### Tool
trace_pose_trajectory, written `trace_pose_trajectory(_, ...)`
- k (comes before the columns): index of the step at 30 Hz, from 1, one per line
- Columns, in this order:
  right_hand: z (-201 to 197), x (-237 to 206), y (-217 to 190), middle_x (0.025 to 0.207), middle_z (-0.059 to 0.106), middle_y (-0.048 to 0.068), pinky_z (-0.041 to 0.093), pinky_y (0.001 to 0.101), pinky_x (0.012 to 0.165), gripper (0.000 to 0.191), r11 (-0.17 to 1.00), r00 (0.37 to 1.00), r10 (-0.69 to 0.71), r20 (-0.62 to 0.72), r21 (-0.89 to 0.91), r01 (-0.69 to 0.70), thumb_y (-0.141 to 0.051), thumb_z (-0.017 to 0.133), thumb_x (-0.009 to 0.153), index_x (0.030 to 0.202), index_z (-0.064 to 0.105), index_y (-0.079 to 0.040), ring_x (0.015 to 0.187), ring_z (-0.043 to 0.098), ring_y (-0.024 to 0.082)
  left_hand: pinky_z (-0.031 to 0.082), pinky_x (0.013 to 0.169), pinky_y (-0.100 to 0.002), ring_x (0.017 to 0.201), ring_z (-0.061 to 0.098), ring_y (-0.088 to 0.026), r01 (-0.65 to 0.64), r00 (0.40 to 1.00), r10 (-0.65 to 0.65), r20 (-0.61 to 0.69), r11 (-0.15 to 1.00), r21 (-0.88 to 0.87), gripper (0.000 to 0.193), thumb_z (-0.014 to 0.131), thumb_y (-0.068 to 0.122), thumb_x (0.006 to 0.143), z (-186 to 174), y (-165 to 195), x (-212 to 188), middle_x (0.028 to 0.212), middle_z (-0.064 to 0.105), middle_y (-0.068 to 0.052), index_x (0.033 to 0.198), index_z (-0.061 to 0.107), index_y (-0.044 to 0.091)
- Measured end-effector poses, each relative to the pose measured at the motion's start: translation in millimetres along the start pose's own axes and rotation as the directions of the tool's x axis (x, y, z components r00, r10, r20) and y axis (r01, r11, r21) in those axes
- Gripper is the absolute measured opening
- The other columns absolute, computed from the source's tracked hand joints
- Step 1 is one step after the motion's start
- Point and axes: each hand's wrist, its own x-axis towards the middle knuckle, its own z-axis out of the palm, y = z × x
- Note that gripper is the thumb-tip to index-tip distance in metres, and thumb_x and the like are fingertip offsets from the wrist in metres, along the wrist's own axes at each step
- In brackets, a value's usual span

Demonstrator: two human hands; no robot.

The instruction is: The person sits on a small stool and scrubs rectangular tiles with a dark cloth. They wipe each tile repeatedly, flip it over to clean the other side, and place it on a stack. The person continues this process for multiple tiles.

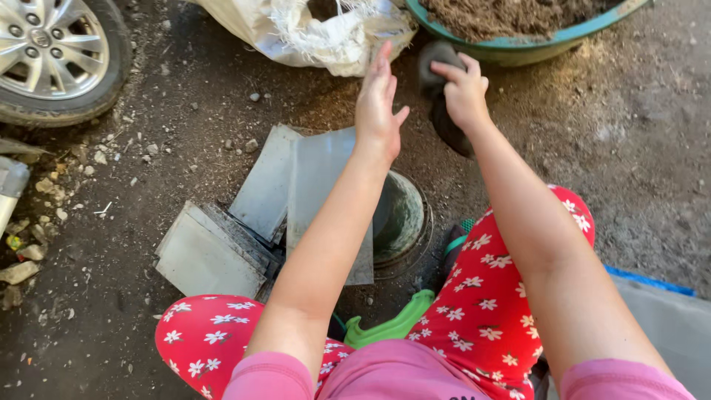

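Near 1 soil basin [518, 50]: 2 hands, R hand [465, 92] w/ 1 dark bag [437, 63].

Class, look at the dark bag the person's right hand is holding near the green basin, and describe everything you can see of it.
The dark bag looks like thin, soft black plastic, a small pouch that hangs limp and crumpled. The right hand grips its upper part, fingers hooked over the mouth, so the lower part droops toward the dirt ground. It sits just below the rim of the green basin of soil. The left hand, open, is close beside it, apparently not touching. Its contents cannot be seen.
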Motion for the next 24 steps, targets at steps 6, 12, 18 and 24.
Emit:
trace_pose_trajectory(6,-34.2,-25.6,-40.1,0.147,0.049,0.014,0.04,0.0377,0.121,0.056,0.861,0.962,-0.236,0.137,0.489,0.142,-0.007,0.059,0.079,0.133,0.071,-0.018,0.14,0.051,0.028,0.012,0.105,-0.084,0.142,0.036,-0.049,0.601,0.786,-0.601,0.142,0.692,-0.399,0.087,0.026,0.071,0.089,25.2,-30.4,37.8,0.157,0.042,-0.024,0.149,0.049,0.012)
trace_pose_trajectory(12,-74.1,-26.4,-51.5,0.142,0.053,0.014,0.037,0.0395,0.12,0.058,0.898,0.881,-0.332,0.338,0.4,0.185,-0.005,0.066,0.073,0.13,0.074,-0.018,0.14,0.051,0.032,0.02,0.124,-0.077,0.151,0.026,-0.06,-0.008,0.977,-0.106,-0.183,0.847,-0.532,0.091,0.034,0.075,0.097,-39.8,33.5,107.2,0.17,0.021,-0.026,0.166,0.011,0.02)
trace_pose_trajectory(18,-68.9,-16.8,-41.9,0.15,0.046,0.017,0.039,0.0447,0.126,0.058,0.878,0.885,-0.44,-0.15,0.136,0.46,0.001,0.07,0.082,0.137,0.072,-0.016,0.145,0.046,0.039,0.007,0.114,-0.082,0.152,0.014,-0.05,0.523,0.794,-0.531,-0.297,0.845,-0.112,0.103,0.029,0.083,0.086,-40.9,3.1,62.8,0.167,0.005,-0.023,0.165,0.009,0.019)
trace_pose_trajectory(24,-34.8,-32.6,-52.1,0.146,0.047,0.02,0.046,0.0552,0.093,0.071,0.845,0.831,-0.486,0.271,-0.096,0.526,-0.001,0.073,0.072,0.139,0.071,-0.024,0.119,0.046,0.047,0.026,0.107,-0.074,0.134,0.045,-0.046,0.49,0.852,-0.516,0.086,0.73,-0.476,0.101,0.035,0.082,0.083,-37.7,12.3,92.8,0.146,0.046,-0.026,0.151,0.038,0.008)
